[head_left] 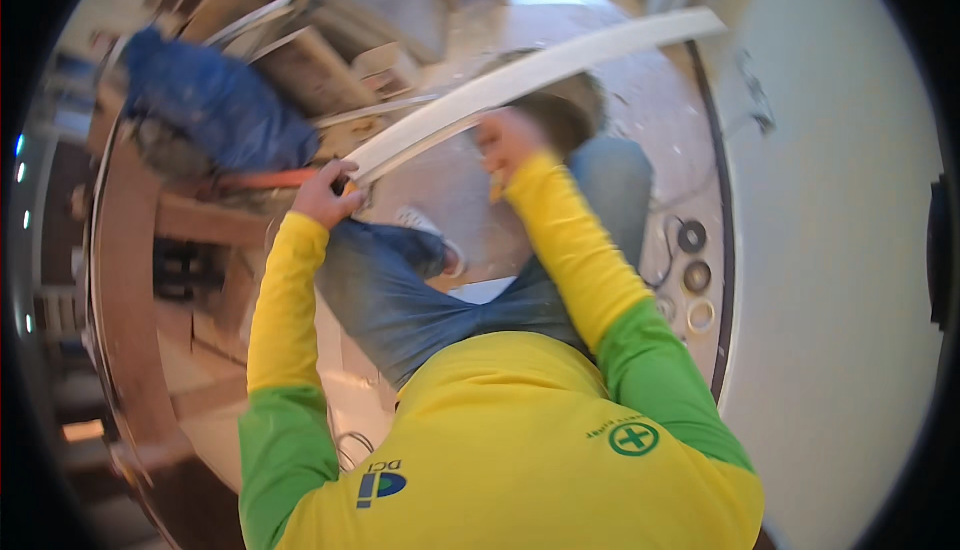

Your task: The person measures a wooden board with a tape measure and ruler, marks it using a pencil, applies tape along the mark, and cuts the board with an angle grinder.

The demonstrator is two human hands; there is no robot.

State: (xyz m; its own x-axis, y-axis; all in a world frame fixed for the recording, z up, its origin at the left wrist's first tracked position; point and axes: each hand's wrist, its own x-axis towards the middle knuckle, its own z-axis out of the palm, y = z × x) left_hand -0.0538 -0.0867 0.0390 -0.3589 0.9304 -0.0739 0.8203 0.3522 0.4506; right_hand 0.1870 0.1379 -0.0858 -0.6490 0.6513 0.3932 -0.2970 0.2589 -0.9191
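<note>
A long white strip [600,50] runs diagonally from my left hand up to the upper right, above my jeans-clad knees. My left hand [325,195] grips its lower-left end, with a small yellow-and-black item [350,186] at the fingers, too small to identify. Just under the strip, right of centre, my right hand [508,142] is closed and blurred by motion; a small yellow object [496,186] shows below its fingers, its shape unclear.
A blue plastic bag [220,100] and stacked boards [310,75] lie upper left, beside a red-orange bar [260,181]. Wooden framing [135,260] stands left. Rolls of tape or rings [692,237] sit by my right knee, near a pale wall [830,280].
</note>
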